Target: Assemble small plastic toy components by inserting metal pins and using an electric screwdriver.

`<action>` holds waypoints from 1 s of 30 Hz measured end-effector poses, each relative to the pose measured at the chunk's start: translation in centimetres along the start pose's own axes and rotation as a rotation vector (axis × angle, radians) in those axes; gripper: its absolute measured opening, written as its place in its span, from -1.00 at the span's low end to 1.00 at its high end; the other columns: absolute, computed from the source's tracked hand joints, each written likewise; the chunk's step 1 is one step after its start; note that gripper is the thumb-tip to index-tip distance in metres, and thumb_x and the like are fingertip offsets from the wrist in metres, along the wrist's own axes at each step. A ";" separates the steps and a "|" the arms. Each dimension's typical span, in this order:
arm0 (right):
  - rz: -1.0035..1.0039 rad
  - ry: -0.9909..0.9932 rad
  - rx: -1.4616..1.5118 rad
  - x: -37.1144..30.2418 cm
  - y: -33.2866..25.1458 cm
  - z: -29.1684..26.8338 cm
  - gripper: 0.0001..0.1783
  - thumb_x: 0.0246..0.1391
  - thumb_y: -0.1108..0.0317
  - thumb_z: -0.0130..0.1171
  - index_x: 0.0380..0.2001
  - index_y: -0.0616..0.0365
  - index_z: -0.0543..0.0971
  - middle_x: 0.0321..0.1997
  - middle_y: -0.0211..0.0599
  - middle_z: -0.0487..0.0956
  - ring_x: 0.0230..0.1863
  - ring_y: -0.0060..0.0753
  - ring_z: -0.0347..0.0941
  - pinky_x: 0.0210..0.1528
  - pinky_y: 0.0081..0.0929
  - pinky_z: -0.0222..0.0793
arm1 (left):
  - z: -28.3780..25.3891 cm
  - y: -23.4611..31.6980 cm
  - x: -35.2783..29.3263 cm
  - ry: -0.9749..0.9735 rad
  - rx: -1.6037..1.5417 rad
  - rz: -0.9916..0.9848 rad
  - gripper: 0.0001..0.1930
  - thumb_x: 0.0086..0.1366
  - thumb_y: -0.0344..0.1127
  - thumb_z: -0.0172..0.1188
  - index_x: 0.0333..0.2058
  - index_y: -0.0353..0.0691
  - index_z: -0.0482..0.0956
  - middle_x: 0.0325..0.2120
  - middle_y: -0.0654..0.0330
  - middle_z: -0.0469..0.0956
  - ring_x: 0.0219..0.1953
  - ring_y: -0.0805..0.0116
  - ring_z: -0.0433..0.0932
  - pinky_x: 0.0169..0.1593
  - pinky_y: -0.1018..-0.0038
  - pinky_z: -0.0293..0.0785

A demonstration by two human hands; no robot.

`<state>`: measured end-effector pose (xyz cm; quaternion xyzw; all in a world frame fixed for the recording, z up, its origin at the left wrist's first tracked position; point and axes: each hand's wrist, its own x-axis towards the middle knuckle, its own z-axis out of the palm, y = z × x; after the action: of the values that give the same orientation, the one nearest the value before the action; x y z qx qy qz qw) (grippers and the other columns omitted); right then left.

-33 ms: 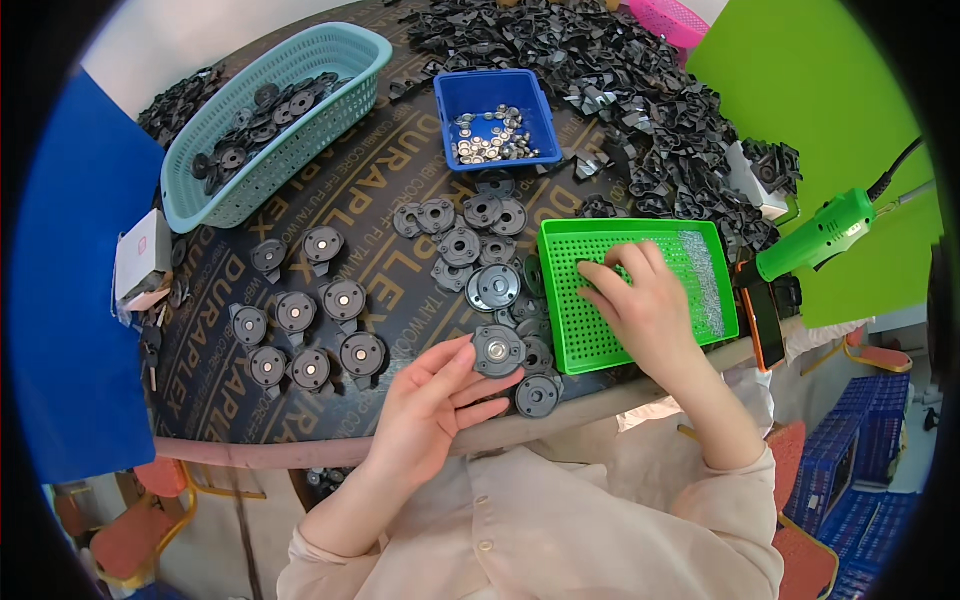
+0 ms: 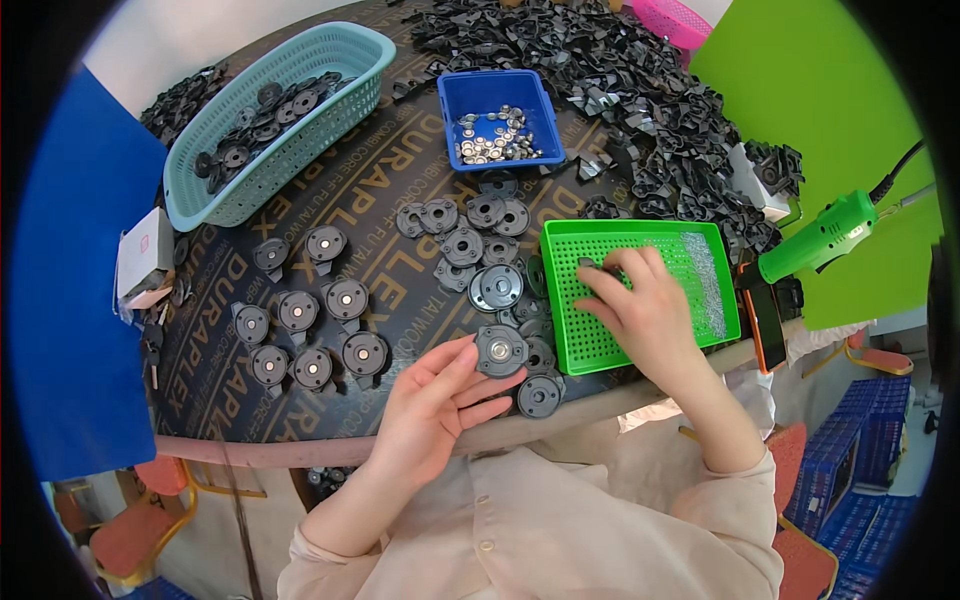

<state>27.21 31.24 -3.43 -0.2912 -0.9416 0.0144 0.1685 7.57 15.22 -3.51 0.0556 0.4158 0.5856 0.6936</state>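
Observation:
My left hand [image 2: 440,400] pinches a round dark grey plastic part [image 2: 500,350] with a shiny metal centre between thumb and fingers, just above the table's near edge. Over the green perforated tray [image 2: 560,330] is my right hand [image 2: 640,300], its fingers curled together. A small dark bit [image 2: 588,264] shows at its fingertips; I cannot make out what it is. Loose round dark parts [image 2: 462,246] lie in a cluster left of the tray. Farther left, several round parts with metal centres [image 2: 346,299] sit in loose rows. Small silvery screws [image 2: 703,285] fill the tray's right side.
A teal basket [image 2: 280,55] with dark round parts stands at the far left. Behind the cluster, a blue bin [image 2: 487,85] holds small metal discs. Black plastic pieces [image 2: 640,130] are heaped at the back right. A green electric screwdriver [image 2: 820,235] and a phone [image 2: 765,325] are right of the tray.
Hardly anything differs. My right hand's fingers have shifted slightly over the tray, and the small dark bit at the fingertips shows more plainly. My left hand keeps its hold.

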 end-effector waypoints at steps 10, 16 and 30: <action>0.149 0.033 0.374 -0.2 2.5 -1.2 -0.51 -0.20 0.52 0.31 -0.08 0.03 0.58 -0.22 -0.27 0.55 -0.14 -0.21 0.41 -0.11 -0.36 0.36 | -0.1 -0.3 0.0 0.012 -0.016 0.039 -0.65 0.38 -0.27 0.00 0.07 -0.29 0.36 -0.07 0.07 0.53 -0.01 0.11 0.54 -0.07 0.38 0.56; 0.084 -0.057 0.344 0.6 2.8 -0.4 -0.62 -0.22 0.55 0.32 -0.21 0.09 0.62 -0.15 -0.31 0.58 -0.09 -0.24 0.44 -0.05 -0.37 0.38 | 0.5 -0.3 0.1 0.046 -0.014 0.045 -0.65 0.38 -0.30 -0.03 0.08 -0.33 0.34 -0.07 0.01 0.53 -0.03 0.08 0.55 -0.10 0.36 0.60; -0.110 0.200 0.610 -0.1 -4.0 -2.6 -0.61 -0.33 0.62 0.33 -0.29 0.15 0.66 -0.25 -0.26 0.60 -0.23 -0.25 0.47 -0.21 -0.41 0.42 | 1.1 -1.1 0.7 0.012 -0.075 0.029 -0.62 0.39 -0.30 -0.03 0.12 -0.33 0.32 -0.03 0.06 0.51 -0.01 0.24 0.54 -0.02 0.40 0.55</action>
<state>25.95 27.65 -0.48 -0.1759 -0.8870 0.2582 0.3400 9.10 15.88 -3.80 0.0319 0.3969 0.6112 0.6841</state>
